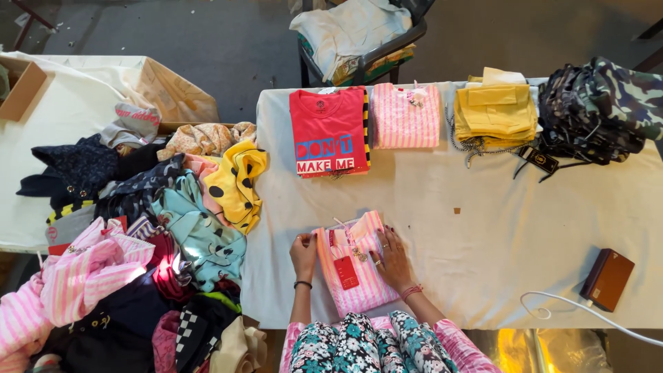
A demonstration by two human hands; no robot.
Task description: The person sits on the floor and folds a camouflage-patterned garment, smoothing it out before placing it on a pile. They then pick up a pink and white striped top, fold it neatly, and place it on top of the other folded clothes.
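A pink-and-white striped garment (359,290), folded into a narrow rectangle with a red hang tag (346,272) on top, lies at the near edge of the white-covered table (483,235). My left hand (302,253) grips its left edge with fingers curled on the fabric. My right hand (393,257) lies flat on its right side, pressing it down. Further back on the table sit folded stacks: a red printed T-shirt (328,131), a pink striped stack (405,115), yellow garments (496,110) and camouflage garments (599,109).
A big loose heap of mixed clothes (138,235) fills the left side, next to a cardboard box (173,93). A brown power bank (607,279) with a white cable (573,304) lies at the right. A chair with clothes (359,34) stands behind the table.
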